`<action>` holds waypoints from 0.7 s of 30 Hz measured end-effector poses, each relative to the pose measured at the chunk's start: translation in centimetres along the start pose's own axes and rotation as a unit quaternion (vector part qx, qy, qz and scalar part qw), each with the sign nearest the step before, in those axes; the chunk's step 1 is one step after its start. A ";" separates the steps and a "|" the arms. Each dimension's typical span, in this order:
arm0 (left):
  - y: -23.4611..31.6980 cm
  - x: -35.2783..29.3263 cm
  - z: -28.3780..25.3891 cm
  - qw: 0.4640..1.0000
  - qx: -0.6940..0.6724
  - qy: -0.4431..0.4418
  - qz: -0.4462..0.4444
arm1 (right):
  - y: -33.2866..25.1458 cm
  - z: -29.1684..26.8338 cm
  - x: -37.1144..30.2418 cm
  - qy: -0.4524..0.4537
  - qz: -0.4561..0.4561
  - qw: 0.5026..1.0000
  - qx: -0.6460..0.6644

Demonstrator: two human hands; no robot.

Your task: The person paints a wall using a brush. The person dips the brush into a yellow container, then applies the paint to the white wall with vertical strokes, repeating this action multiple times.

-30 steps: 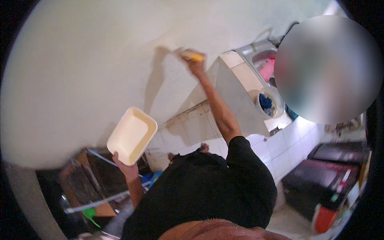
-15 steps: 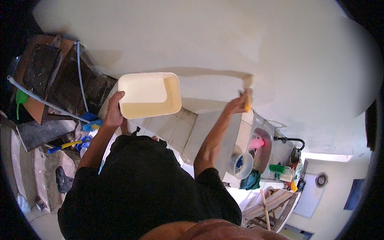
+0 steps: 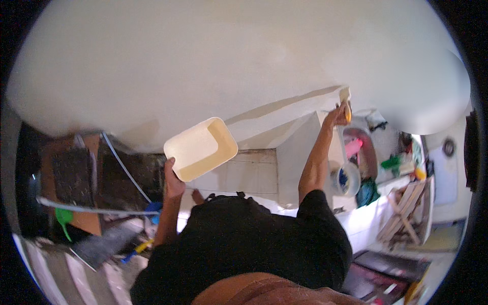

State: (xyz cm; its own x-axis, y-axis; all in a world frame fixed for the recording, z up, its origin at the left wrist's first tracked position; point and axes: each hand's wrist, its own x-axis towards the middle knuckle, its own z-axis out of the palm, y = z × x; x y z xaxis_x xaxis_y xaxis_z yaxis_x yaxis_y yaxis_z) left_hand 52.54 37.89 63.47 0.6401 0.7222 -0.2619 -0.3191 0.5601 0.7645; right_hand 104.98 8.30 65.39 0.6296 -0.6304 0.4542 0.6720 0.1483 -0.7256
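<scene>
My left hand (image 3: pixel 174 182) grips the near left corner of a cream rectangular plastic tub (image 3: pixel 221 152), thumb over the rim. The tub is tilted in front of the wall, and its pale inner floor faces up toward me. My right hand (image 3: pixel 337 115) is stretched out to the right, closed on a paintbrush with a yellow-orange handle (image 3: pixel 348 112). The pale brush head points up and appears to rest on the off-white wall (image 3: pixel 264 56); its exact contact is hard to make out.
Right of my arm are a counter edge, a sink (image 3: pixel 368 152) with a pink item and a clear bucket (image 3: pixel 346 179) with blue stuff inside. Dark boards and a grey hose (image 3: pixel 122 165) stand at left. Folded wooden legs (image 3: pixel 406 211) lean at right.
My view has turned, so the room has shifted in the picture. The tub has become more tilted, and my right hand with the paintbrush appears farther right along the wall.
</scene>
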 end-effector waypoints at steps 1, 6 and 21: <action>-0.4 0.9 -0.5 1.000 -0.009 0.000 -0.004 | 1.8 -0.5 1.4 0.049 -0.021 0.999 -0.002; -0.5 4.0 2.0 0.991 0.038 -0.126 -0.011 | 10.0 -4.1 -1.8 0.097 -0.190 0.957 -0.196; -1.6 1.6 4.1 0.993 0.103 -0.057 -0.009 | -23.3 1.4 -14.1 -0.488 0.119 0.864 -0.019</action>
State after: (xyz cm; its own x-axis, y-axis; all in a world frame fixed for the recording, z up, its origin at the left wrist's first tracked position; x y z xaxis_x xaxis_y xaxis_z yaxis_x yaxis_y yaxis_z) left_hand 56.97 36.53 64.25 0.7229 0.6561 -0.2168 -0.1653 0.4688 0.8677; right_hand 81.00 14.87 76.60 0.7902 0.3604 0.4956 0.4760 0.1483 -0.8668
